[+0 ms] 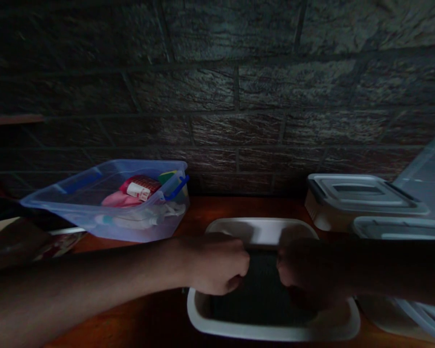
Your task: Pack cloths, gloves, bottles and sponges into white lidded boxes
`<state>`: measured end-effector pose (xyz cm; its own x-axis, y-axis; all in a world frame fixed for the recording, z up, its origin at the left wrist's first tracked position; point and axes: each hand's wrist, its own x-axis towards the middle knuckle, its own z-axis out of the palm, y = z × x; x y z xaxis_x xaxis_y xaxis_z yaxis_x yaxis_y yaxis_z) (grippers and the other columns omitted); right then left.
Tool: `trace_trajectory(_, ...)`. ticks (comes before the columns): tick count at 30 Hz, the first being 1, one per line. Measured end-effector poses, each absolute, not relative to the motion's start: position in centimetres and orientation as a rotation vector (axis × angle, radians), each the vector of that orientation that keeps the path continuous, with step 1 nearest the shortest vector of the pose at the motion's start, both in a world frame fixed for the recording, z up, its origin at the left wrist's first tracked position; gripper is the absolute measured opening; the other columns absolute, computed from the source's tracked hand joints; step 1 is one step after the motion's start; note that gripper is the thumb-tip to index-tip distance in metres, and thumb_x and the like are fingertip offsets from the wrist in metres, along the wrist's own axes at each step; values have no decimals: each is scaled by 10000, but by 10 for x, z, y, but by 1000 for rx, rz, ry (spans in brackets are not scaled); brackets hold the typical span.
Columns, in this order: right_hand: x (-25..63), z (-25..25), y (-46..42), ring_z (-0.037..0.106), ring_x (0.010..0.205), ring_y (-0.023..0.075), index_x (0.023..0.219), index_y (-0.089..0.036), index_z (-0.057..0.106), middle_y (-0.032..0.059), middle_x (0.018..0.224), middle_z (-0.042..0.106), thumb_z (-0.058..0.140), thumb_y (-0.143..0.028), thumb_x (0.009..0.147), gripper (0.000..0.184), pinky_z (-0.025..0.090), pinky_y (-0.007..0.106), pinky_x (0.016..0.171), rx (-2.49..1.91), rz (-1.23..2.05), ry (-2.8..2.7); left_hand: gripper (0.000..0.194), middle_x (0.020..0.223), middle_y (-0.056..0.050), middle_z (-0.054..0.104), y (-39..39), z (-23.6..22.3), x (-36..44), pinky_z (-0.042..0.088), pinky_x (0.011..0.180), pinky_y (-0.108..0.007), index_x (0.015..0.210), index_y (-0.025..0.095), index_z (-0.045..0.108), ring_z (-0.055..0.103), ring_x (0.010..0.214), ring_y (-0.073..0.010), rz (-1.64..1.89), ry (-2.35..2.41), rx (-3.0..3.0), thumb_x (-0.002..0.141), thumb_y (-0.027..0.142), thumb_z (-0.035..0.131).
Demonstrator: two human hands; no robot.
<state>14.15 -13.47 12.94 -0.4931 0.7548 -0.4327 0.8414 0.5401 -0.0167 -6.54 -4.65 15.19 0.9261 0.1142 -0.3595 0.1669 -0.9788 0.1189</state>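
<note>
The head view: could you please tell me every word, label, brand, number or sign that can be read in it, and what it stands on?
No text can be read.
Red packet in the bluish bin: its white label bears marks, too small and blurred to read.
White tub and grey-lidded box: no lettering visible.
</note>
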Motion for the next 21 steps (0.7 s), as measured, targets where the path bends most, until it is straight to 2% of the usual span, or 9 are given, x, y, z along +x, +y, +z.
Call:
trace_trajectory(2,149,130,-132,680,743,226,789,-189,766,78,782,746,632,-320,843,195,440,319,612,1302,-318,2489,195,740,-68,746,-41,150,-69,460,600,-277,797,193,777,659,657,-174,-388,235,2951,888,214,606)
trace_trajectory(6,161,137,-130,681,889,259,816,-172,727,104,882,733,590,-290,885,194,465,347,757,1456,-287,2603,193,712,-56,709,-34,152,-77,466,614,-277,759,187,748,656,658,-166,-105,255,2925,899,205,617)
trace_trajectory(9,164,145,-130,676,876,241,845,-176,701,95,925,719,564,-272,906,178,451,332,744,1532,-278,2627,186,713,-52,706,-33,158,-81,470,624,-277,768,189,742,660,670,-168,-65,240,2926,898,180,609)
trace_trajectory(16,159,165,-130,663,838,223,810,-181,665,75,883,714,569,-249,901,149,417,319,724,1555,-195,2672,182,794,-65,745,-30,178,-80,456,626,-286,845,191,747,692,724,-190,-76,309,3070,905,165,577)
trace_trajectory(21,157,175,-119,659,857,214,826,-206,670,52,917,717,579,-275,912,144,399,316,732,1577,-51,2792,203,779,-70,759,-17,209,-87,470,696,-280,797,204,734,708,754,-197,15,307,3148,917,186,571)
